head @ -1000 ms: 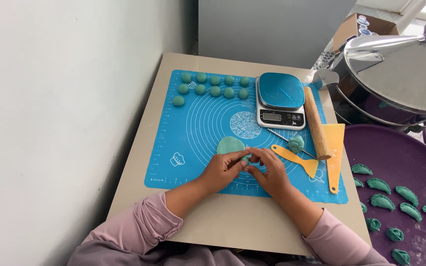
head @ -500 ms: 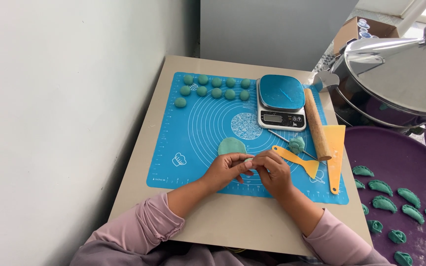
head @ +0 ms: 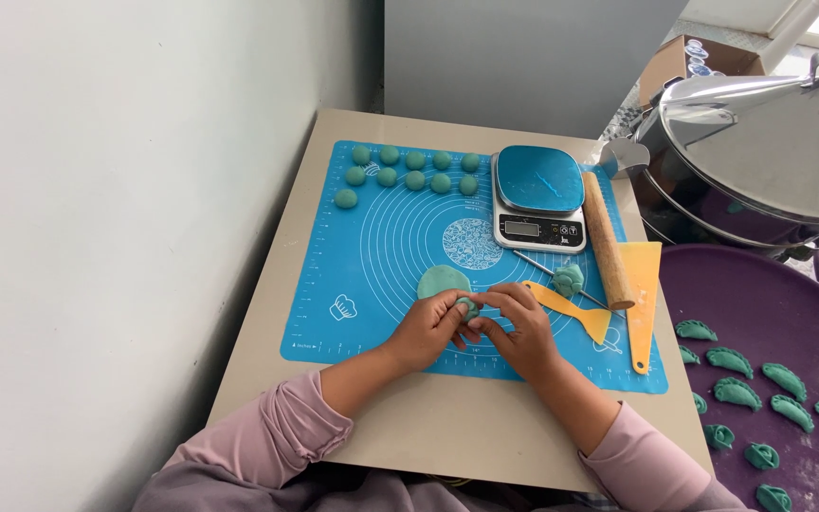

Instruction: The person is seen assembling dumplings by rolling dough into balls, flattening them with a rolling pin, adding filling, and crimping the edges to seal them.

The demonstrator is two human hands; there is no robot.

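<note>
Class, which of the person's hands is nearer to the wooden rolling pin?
Right. The right hand lies just left of the rolling pin; the left hand is farther left, beyond the right one.

Small teal dough piece, partly folded, pinched between fingertips of both hands, held just above the blue mat near its front edge, roughly mid-width. Mostly hidden by fingers; only a rounded lump shows. Flat teal dough disc lies on the mat just behind it, touching the left hand.
</note>
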